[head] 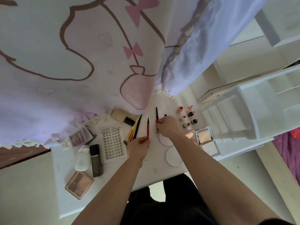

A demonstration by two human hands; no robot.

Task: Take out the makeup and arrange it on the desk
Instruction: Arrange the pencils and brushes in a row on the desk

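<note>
While most makeup lies arranged on the white surface [103, 184], left grip [139, 144] pinches a slim red pen [148, 129]; right grip [167, 127] holds a thin black pencil [157, 113].

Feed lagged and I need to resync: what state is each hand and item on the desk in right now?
Left hand: pinching red pen by its near end.
Right hand: gripping black pencil.
Lash card: lying flat, untouched.
Brown palette: closed, flat.
Square compact: open.
Small bottles: upright, grouped.
Dark bottle: lying on its side.
</note>
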